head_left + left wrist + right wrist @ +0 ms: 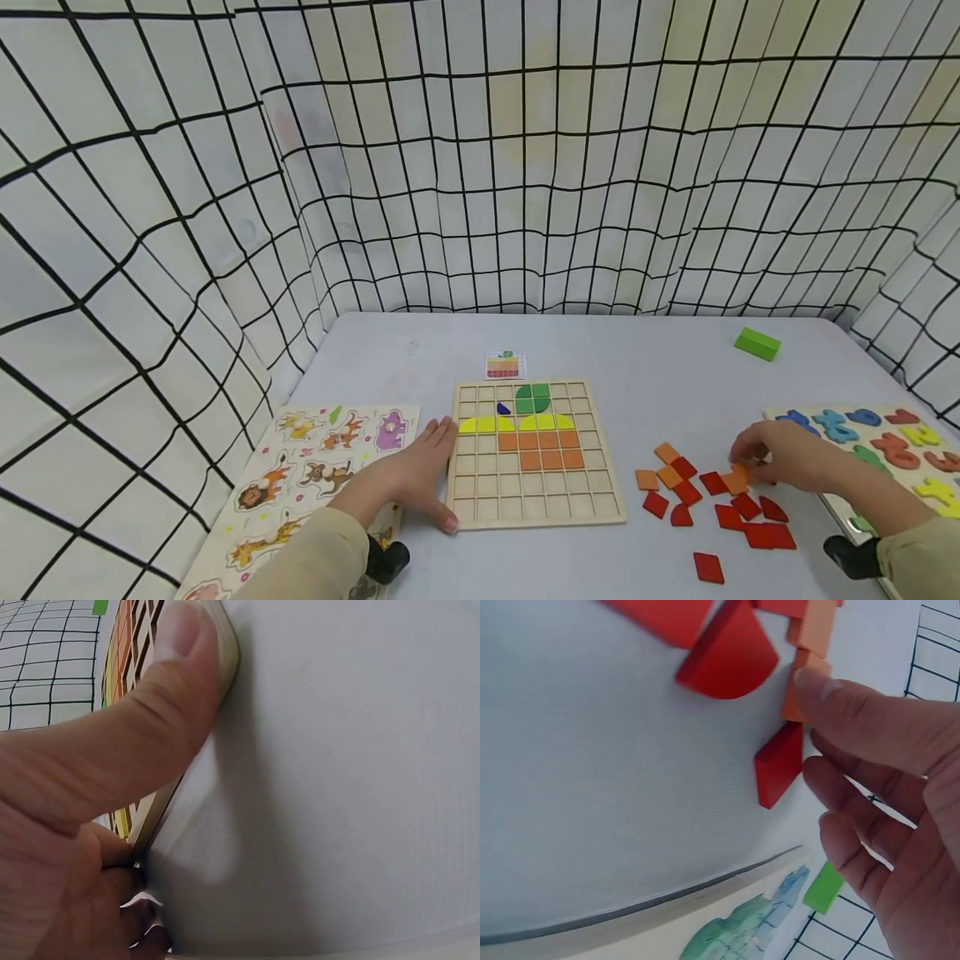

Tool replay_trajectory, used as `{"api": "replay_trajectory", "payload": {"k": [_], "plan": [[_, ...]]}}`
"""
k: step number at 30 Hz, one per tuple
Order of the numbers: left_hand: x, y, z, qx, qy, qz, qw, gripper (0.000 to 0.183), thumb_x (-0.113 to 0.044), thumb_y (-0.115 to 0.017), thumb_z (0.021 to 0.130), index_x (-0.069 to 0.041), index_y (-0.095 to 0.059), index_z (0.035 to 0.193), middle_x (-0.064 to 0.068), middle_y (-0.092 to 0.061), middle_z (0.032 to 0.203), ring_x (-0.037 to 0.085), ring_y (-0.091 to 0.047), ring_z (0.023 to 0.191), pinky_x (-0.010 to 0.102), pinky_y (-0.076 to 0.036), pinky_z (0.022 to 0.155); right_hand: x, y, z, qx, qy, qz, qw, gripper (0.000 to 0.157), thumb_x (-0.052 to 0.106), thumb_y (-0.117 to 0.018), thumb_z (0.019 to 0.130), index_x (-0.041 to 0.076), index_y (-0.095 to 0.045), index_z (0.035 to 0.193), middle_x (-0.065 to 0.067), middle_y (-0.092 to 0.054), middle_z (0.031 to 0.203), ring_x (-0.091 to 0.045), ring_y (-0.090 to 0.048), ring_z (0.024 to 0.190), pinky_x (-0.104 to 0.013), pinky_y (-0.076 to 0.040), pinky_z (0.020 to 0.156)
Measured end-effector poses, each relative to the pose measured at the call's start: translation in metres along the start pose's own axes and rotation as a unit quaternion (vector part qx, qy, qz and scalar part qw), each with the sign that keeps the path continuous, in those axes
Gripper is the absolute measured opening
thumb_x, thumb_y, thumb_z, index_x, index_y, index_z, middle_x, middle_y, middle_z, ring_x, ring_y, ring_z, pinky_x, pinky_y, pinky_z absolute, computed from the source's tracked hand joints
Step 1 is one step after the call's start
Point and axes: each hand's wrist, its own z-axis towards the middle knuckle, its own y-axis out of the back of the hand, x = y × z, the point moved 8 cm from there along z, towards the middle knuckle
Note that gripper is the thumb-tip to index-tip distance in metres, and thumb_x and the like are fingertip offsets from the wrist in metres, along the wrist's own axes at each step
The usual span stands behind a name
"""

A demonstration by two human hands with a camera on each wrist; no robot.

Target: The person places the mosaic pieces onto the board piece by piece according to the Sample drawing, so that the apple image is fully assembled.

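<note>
My left hand [422,473] lies along the left edge of a wooden grid board [540,508], its thumb [176,682] pressed at the near corner. In the grid sit yellow pieces [546,422], orange squares [551,450], green pieces [532,398] and a small blue piece [503,408]. To the right, my right hand [795,454] is over a scatter of loose tiles. Its thumb and index finger pinch an orange square tile [795,705]. Around it lie more orange squares [647,480], red tiles [730,517] and red quarter-round pieces [731,660].
Behind the board lies a small pattern card [505,364]. An animal puzzle [300,500] is on the left, partly under my left arm; a number puzzle [892,442] is on the right. A green block [757,343] sits far right. Black netting [555,208] surrounds the table.
</note>
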Motion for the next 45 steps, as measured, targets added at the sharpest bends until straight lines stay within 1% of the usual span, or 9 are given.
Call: {"api": "replay_trajectory", "payload": {"k": [4,9,14,18,20,28,33,39,45], "plan": [[0.001,0.001,0.001,-0.001,-0.001,0.000,1.0000,0.131,-0.043,-0.094,0.069,0.006,-0.015,0.161,0.023,-0.009,0.171,0.039,-0.005,0.160,0.050,-0.016,0.130,-0.003,-0.002,0.000,-0.006,-0.004,-0.012,1.000,0.024,0.006,-0.085,0.080,0.011,-0.072,0.100,0.003,-0.067,0.092,-0.016,-0.057,0.087,-0.026,-0.057,0.072],[0.002,0.002,0.001,-0.003,-0.003,-0.001,1.0000,0.131,-0.043,-0.095,0.068,0.006,-0.015,0.161,0.022,-0.010,0.171,0.038,-0.006,0.160,0.050,-0.016,0.130,0.002,-0.003,0.001,-0.014,0.009,-0.017,1.000,0.024,0.006,-0.083,0.081,0.014,-0.063,0.090,0.003,-0.059,0.083,-0.015,-0.054,0.081,-0.022,-0.051,0.065],[0.000,0.002,0.000,-0.006,-0.005,-0.008,0.9999,0.131,-0.042,-0.095,0.068,0.006,-0.016,0.161,0.022,-0.010,0.171,0.038,-0.006,0.160,0.050,-0.016,0.130,0.020,0.006,0.004,-0.063,0.024,-0.014,0.998,0.019,0.007,-0.080,0.086,0.015,-0.063,0.088,0.005,-0.061,0.081,-0.014,-0.055,0.080,-0.019,-0.051,0.063],[-0.001,0.001,0.000,-0.012,-0.005,-0.006,0.9999,0.130,-0.043,-0.095,0.068,0.006,-0.017,0.160,0.023,-0.011,0.171,0.039,-0.007,0.160,0.050,-0.016,0.130,0.057,0.006,0.013,-0.116,0.074,-0.004,0.990,0.016,0.007,-0.079,0.087,0.015,-0.066,0.091,0.007,-0.065,0.086,-0.013,-0.059,0.084,-0.017,-0.054,0.069],[-0.001,0.001,0.001,-0.013,-0.005,0.000,0.9999,0.131,-0.044,-0.094,0.068,0.006,-0.017,0.161,0.022,-0.011,0.171,0.039,-0.008,0.160,0.049,-0.017,0.130,0.080,0.001,0.022,-0.126,0.093,0.013,0.988,0.015,0.007,-0.078,0.088,0.016,-0.068,0.092,0.007,-0.066,0.088,-0.012,-0.060,0.084,-0.016,-0.055,0.069],[-0.001,0.000,-0.001,-0.009,-0.002,0.009,0.9999,0.131,-0.047,-0.093,0.068,0.006,-0.017,0.161,0.022,-0.011,0.171,0.039,-0.007,0.160,0.049,-0.017,0.130,0.176,-0.034,0.061,-0.094,0.170,0.075,0.978,0.006,0.009,-0.077,0.091,0.014,-0.073,0.091,0.008,-0.067,0.085,-0.008,-0.059,0.079,-0.019,-0.054,0.070],[-0.001,0.000,-0.002,-0.010,-0.002,0.007,0.9999,0.131,-0.046,-0.093,0.069,0.007,-0.016,0.160,0.023,-0.011,0.171,0.038,-0.007,0.160,0.049,-0.017,0.130,0.223,-0.055,0.079,-0.067,0.181,0.091,0.977,0.002,0.011,-0.077,0.091,0.012,-0.076,0.092,0.009,-0.070,0.086,-0.008,-0.058,0.079,-0.019,-0.054,0.071],[0.001,0.001,-0.004,-0.013,-0.001,0.004,0.9999,0.130,-0.044,-0.094,0.069,0.007,-0.015,0.160,0.022,-0.010,0.171,0.038,-0.006,0.160,0.049,-0.016,0.131,0.260,-0.069,0.093,-0.052,0.185,0.099,0.976,0.007,0.012,-0.076,0.092,0.006,-0.076,0.095,0.006,-0.072,0.087,-0.010,-0.059,0.081,-0.021,-0.055,0.072],[-0.002,0.000,-0.005,-0.012,-0.002,0.001,0.9999,0.130,-0.044,-0.094,0.069,0.006,-0.016,0.160,0.022,-0.010,0.171,0.037,-0.007,0.161,0.048,-0.016,0.131,0.270,-0.078,0.099,-0.046,0.169,0.081,0.981,0.005,0.010,-0.074,0.093,0.006,-0.077,0.093,0.005,-0.071,0.086,-0.011,-0.058,0.082,-0.027,-0.057,0.076]]}}
